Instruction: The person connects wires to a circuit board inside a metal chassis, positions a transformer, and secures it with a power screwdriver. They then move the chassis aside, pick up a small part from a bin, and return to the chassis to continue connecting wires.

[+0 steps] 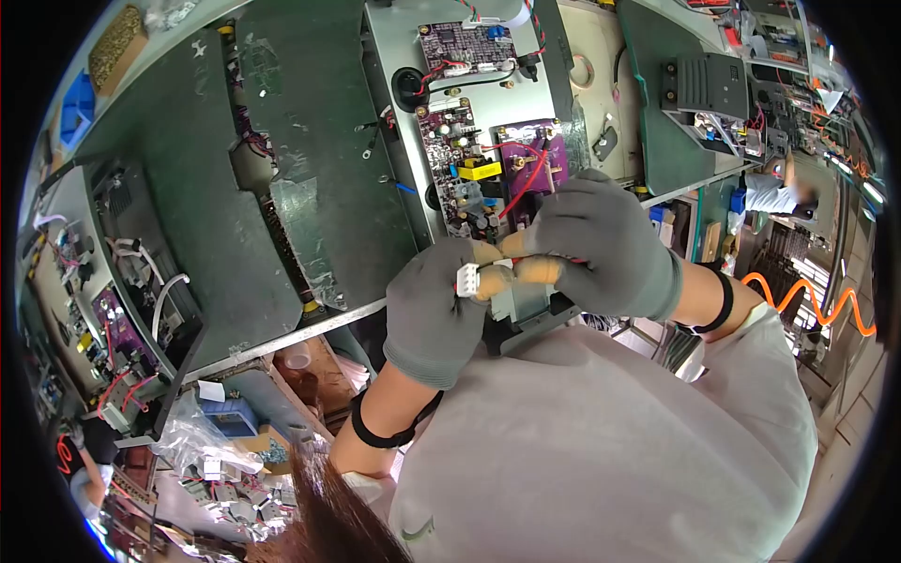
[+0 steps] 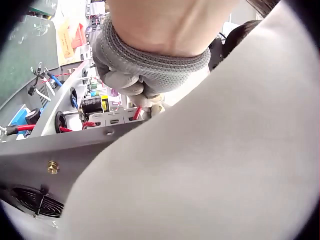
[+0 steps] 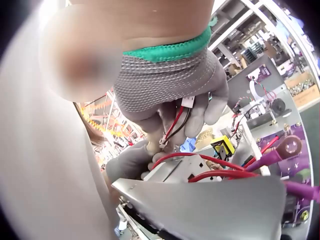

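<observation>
Both hands wear grey gloves with yellowish fingertips and meet at the near edge of an opened metal chassis (image 1: 530, 98). My left hand (image 1: 430, 314) holds a white plug connector (image 1: 467, 280) that has several holes in its face. Its fingers touch or nearly touch those of my right hand (image 1: 605, 246). In the right wrist view, the right hand pinches a red and black wire pair (image 3: 175, 122). A white end piece (image 3: 188, 102) of that pair lies against its fingers, and the other end runs down to the left fingertips. The left wrist view shows mostly the back of the left glove (image 2: 145, 72).
Inside the chassis are purple circuit boards (image 1: 535, 155), a yellow transformer (image 1: 480, 170) and thick red cables (image 3: 220, 175). Green mats (image 1: 328, 122) cover the bench. Another opened unit (image 1: 122, 310) stands at the left. Bins of small parts (image 1: 225, 418) sit below the bench edge.
</observation>
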`<action>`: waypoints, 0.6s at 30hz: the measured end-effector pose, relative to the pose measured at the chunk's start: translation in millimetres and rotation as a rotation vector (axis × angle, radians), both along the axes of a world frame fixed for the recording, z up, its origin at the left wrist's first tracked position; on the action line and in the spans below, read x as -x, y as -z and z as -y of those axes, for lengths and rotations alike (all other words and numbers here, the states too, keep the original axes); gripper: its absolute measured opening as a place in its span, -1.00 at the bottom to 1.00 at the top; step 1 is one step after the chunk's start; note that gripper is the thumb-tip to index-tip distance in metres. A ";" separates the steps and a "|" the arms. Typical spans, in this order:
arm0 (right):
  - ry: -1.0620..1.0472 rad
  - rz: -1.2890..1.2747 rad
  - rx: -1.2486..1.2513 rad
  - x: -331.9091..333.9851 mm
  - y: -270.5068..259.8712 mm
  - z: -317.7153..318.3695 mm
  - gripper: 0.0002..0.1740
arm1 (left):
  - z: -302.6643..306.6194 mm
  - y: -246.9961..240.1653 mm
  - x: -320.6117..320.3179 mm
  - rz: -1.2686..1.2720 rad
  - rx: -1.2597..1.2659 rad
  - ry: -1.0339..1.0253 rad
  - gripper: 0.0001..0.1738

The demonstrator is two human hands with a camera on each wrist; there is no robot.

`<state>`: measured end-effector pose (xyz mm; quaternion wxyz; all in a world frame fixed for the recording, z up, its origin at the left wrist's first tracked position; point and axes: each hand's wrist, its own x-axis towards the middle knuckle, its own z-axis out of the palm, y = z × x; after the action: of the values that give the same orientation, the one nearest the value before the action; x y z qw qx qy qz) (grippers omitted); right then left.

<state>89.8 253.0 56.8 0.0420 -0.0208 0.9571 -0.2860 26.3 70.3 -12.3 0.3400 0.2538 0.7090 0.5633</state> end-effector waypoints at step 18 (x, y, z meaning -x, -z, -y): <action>0.004 0.785 -0.287 18.6 32.3 -27.3 -0.81 | 12.8 62.7 6.7 0.187 0.262 -0.052 -0.27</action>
<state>71.2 280.4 24.5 0.4055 0.0977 0.8987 -0.1358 19.6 57.6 -75.0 0.4199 0.1355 0.7479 0.4959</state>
